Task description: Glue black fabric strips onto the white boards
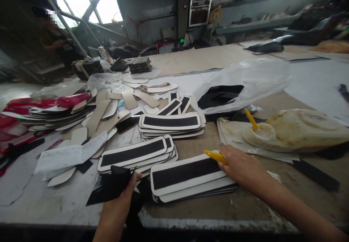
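Observation:
My left hand [121, 198] is closed on dark black pieces [109, 184], thin and sheet-like, at the front left of the table. Yellow and narrow, a spreader [215, 156] is gripped in my right hand [240, 165]. Its tip sits over the right part of a stack of white rounded panels [169, 191]; whether it touches is unclear. A black strip [185, 174] lies along the top panel. Left of that stack is another pile of strip-covered panels [133, 153], and a curved pile [170, 121] lies behind.
A yellowed plastic container [305, 127] on the right has a second yellow stick [251, 119] standing in its opening. Behind lies a clear plastic bag [261, 82] with black pieces. Loose beige pieces [99, 115], a written paper [72, 154] and a phone [129, 122] lie left.

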`<state>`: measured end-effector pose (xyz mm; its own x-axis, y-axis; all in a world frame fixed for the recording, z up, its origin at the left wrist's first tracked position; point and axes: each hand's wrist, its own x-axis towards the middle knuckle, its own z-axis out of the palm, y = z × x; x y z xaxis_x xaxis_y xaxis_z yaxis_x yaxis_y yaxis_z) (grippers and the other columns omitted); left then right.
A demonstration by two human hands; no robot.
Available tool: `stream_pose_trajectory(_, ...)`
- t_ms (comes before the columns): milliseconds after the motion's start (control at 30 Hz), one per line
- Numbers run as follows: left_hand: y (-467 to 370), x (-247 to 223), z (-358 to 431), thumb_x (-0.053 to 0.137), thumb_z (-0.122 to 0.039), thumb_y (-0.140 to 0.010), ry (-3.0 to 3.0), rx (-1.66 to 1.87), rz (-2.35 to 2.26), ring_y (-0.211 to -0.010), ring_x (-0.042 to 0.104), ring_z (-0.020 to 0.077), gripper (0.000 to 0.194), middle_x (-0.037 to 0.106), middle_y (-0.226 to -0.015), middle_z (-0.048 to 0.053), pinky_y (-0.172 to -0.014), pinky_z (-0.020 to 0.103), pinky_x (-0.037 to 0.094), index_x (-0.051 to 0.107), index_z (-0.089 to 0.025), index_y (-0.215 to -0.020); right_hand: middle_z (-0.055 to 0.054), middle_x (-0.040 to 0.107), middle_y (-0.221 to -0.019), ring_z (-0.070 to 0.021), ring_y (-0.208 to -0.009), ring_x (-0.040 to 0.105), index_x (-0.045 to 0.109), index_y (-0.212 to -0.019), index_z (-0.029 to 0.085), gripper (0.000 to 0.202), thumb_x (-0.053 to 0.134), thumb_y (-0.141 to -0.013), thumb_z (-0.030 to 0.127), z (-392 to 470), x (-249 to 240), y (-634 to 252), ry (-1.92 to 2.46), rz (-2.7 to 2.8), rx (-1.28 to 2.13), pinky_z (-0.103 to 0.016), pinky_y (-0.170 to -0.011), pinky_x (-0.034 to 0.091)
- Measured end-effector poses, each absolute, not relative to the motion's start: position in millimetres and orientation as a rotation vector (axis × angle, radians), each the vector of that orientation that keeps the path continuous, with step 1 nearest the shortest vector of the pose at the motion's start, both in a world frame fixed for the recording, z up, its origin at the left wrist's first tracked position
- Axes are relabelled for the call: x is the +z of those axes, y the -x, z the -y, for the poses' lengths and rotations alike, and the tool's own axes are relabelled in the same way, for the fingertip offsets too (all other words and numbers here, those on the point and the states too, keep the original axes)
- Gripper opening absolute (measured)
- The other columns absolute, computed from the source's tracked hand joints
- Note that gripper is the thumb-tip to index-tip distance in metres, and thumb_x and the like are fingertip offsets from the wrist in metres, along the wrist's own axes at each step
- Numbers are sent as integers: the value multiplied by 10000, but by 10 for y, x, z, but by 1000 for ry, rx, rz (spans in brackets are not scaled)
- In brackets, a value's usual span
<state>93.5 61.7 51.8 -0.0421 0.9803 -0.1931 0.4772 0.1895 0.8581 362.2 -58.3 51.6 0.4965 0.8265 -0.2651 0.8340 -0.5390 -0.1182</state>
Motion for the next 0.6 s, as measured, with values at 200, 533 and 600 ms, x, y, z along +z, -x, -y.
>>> stream_pose_trajectory(200,-1071,550,-536,742,-460,-484,-1362,564,-1540,-795,608,259,458,681,-719,55,-766,362,453,648,-137,-794,-84,589,-917,-229,-857,576,587,-866,166,172,476,-740,204,596,562,-3614,-2711,-1555,-443,-303,-674,384)
stream_pose_trajectory(533,-1012,276,-435,615,-506,-631,-1569,486,-1539,-706,647,263,357,681,-629,48,-547,299,509,661,-177,-762,-80,589,-896,-221,-842,582,585,-867,157,169,474,-743,185,667,551,-3638,-2770,-1604,-414,-295,-682,393)
stream_pose_trajectory(600,-975,270,-430,617,-499,-625,-1630,536,-1488,-821,642,287,335,704,-727,68,-631,325,531,672,-192,-747,-79,581,-907,-215,-843,580,573,-882,158,162,482,-754,196,687,538,-3649,-2814,-1592,-411,-292,-685,399)
